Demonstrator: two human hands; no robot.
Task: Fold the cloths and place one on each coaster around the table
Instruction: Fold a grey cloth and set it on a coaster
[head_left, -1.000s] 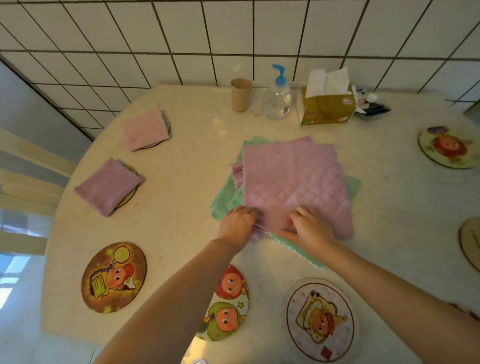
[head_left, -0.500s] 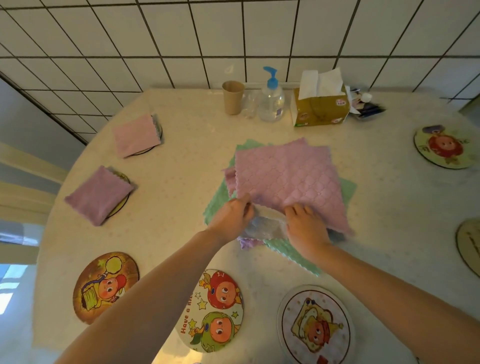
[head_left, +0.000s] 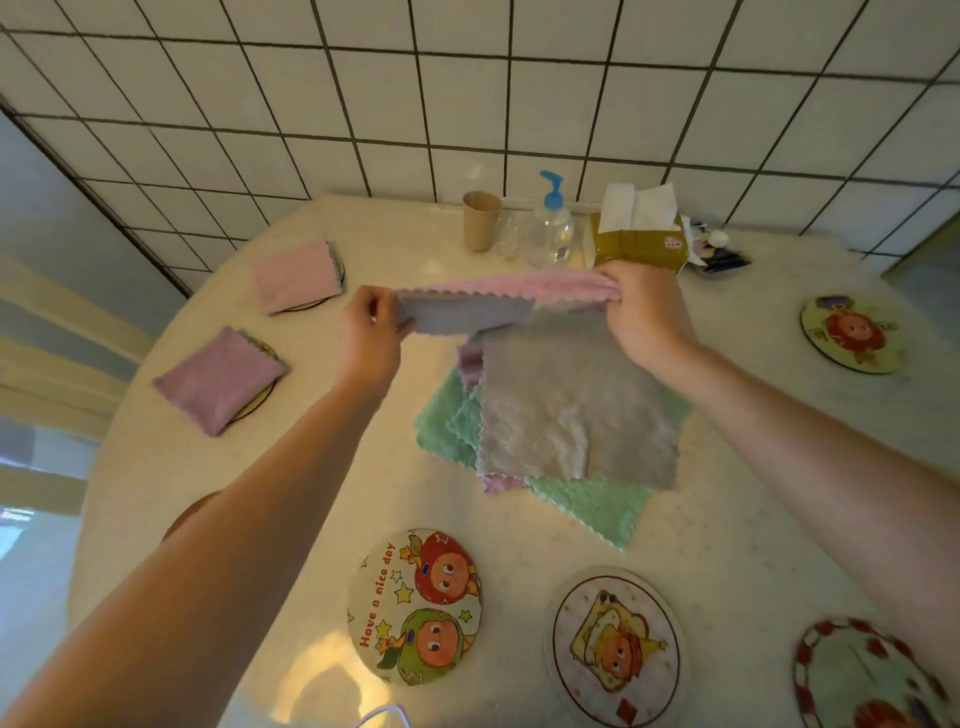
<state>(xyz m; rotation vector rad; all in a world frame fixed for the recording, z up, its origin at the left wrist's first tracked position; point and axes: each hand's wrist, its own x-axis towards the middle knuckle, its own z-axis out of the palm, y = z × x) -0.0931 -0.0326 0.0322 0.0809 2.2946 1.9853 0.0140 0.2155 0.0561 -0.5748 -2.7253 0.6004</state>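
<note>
Lifted off the stack since a moment ago, the pink cloth (head_left: 498, 301) is now held stretched in the air above the table (head_left: 332, 457). One end is pinched by the left hand (head_left: 371, 332), the other is gripped in the curled fingers of the right hand (head_left: 644, 306). A fold is judged to be beginning. Below lies the cloth pile (head_left: 561, 415); two folded cloths (head_left: 298, 275) already cover coasters at the left, while the nearest coaster (head_left: 415, 605) is bare.

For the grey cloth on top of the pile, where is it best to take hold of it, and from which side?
Probably at the two near corners of the grey cloth, reaching from the person's side. It lies flat on the green cloths, and its near edge overhangs them, so fingers could slip under there.
</note>
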